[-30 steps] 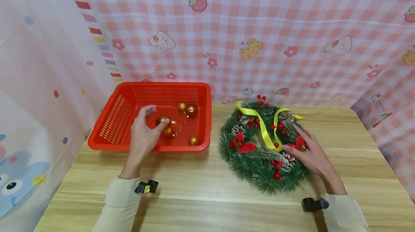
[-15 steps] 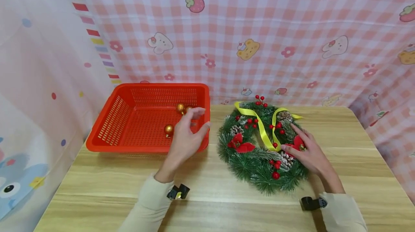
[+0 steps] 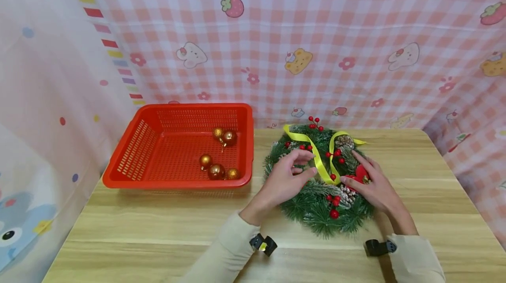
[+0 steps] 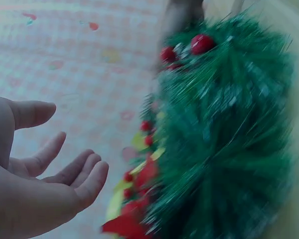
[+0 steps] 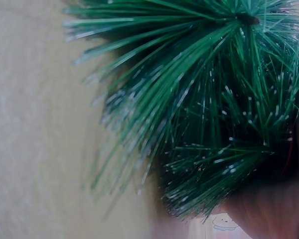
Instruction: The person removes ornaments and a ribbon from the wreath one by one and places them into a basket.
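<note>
A green Christmas wreath [image 3: 324,221] lies on the table, trimmed with red berries, red flowers, pinecones and a yellow ribbon [image 3: 322,164]. My left hand [image 3: 282,179] is over the wreath's left side, its fingers loosely bent and nothing between them. The left wrist view shows that hand [image 4: 45,169] apart from the needles. On the wreath's right side rests my right hand [image 3: 373,184], thumb and index finger stretched out by a red flower [image 3: 361,173]; its other fingers are partly hidden. Green needles [image 5: 204,89] fill much of the right wrist view.
To the left stands a red plastic basket [image 3: 178,183] with perforated walls. Several golden bauble ornaments [image 3: 216,171] lie inside it, towards its right side. A checked cloth [image 3: 257,54] hangs behind the wooden table [image 3: 158,239].
My left hand has let go of a bauble and moved right, out of the basket and over the wreath. That bauble now lies lower in the basket. The right hand stays in place.
</note>
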`<state>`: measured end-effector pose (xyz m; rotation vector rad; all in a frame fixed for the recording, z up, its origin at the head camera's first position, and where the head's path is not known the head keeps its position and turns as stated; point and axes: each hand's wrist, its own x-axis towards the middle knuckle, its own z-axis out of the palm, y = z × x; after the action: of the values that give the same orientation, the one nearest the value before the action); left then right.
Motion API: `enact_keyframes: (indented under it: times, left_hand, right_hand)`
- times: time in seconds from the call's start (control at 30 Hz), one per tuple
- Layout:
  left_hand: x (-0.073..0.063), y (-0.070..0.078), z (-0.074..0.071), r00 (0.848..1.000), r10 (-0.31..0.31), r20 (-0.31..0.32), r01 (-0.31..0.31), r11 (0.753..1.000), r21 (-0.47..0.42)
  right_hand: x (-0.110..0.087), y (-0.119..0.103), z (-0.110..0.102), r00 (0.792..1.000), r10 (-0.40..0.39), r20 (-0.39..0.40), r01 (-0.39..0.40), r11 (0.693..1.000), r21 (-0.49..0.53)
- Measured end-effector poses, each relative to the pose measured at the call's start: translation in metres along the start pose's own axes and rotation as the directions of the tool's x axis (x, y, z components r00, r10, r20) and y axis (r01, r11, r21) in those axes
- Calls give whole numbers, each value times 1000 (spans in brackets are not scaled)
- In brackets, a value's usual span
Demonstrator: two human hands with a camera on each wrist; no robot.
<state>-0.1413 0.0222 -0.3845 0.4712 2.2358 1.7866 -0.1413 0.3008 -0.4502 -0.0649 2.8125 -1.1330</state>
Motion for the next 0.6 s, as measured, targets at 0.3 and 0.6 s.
enact_keyframes:
  times: [0.3, 0.6]
  left_hand:
    - [16, -17, 32, 974, -225, 39, 227, 971, -80]
    - [25, -23, 42, 956, -279, 87, 278, 960, 22]
  right_hand:
    - [2, -1, 1, 1000, 11, 3, -11, 1000, 0]
    - [1, 0, 0, 1000, 18, -1, -18, 1000, -6]
